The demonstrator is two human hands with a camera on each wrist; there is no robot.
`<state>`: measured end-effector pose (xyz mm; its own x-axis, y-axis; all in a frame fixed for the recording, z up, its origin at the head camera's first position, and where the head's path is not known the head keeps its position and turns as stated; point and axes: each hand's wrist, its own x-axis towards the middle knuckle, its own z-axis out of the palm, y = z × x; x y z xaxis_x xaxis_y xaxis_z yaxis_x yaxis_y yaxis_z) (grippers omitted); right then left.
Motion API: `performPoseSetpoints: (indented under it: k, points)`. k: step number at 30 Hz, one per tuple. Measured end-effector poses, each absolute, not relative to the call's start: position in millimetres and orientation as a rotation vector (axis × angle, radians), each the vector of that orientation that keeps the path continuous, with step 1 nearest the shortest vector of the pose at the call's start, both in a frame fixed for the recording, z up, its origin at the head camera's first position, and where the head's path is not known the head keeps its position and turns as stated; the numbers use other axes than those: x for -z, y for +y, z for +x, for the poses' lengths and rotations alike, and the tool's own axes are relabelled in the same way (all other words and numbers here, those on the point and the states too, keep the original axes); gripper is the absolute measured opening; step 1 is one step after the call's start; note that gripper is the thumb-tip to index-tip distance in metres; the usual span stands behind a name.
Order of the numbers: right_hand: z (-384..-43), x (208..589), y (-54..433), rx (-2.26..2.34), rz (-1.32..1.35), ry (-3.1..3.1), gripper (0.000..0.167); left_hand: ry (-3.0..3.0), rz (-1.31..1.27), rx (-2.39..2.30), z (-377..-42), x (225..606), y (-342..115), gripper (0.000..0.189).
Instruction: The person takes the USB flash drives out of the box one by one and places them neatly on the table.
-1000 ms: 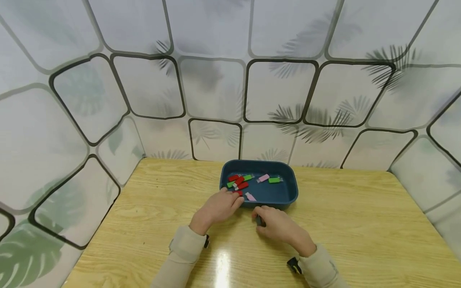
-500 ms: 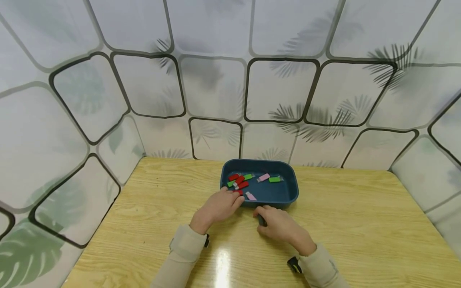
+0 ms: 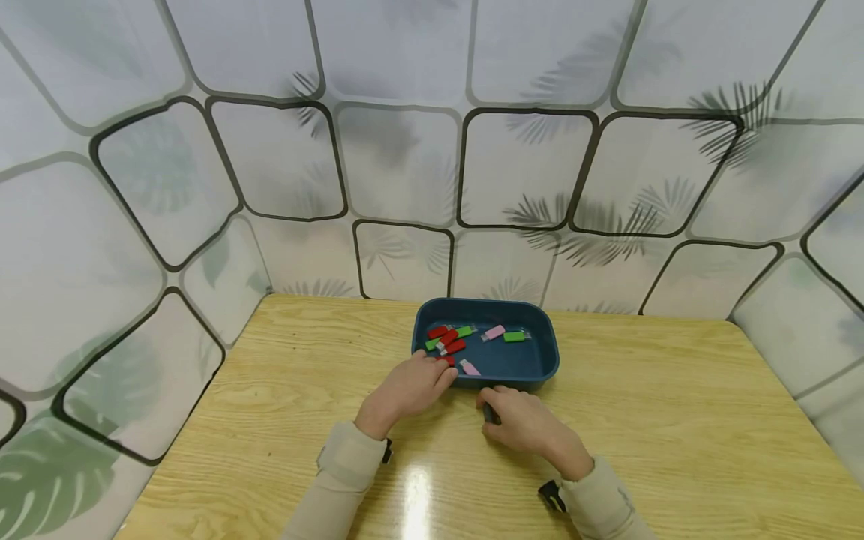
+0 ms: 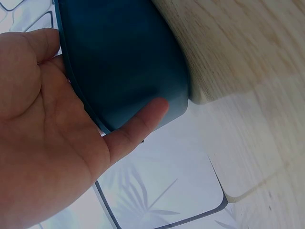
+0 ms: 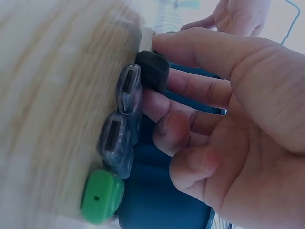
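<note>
My right hand [image 3: 523,420] pinches a black USB stick [image 5: 152,69] between thumb and fingers, low over the table just in front of the blue bin [image 3: 513,380]. Beside that stick in the right wrist view lie two sticks with clear ends, the nearer one [image 5: 114,138] followed by a green stick [image 5: 101,195]. In the head view the right hand hides them. My left hand [image 3: 412,386] rests over the bin's near left rim. Its little finger lies straight along the outer wall in the left wrist view, while other fingertips are hidden inside.
Inside the bin are several loose USB sticks, among them red [image 3: 454,346], green [image 3: 514,337] and pink [image 3: 493,332] ones. A patterned wall covering [image 3: 405,165] rises behind the wooden table [image 3: 641,390]. Straps with black buckles [image 3: 552,496] sit at both wrists.
</note>
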<state>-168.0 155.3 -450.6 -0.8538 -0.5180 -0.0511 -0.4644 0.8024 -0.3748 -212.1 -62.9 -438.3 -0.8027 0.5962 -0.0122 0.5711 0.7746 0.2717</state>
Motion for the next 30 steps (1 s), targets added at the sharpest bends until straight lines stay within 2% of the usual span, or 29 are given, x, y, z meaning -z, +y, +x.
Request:
performPoseSetpoints:
  k: [30]
  points:
    - [-169.5, 447.4, 159.9, 0.629, -0.862, 2.702, 0.020, 2.857, 0.949, -0.409, -209.2, 435.3, -63.8, 0.037]
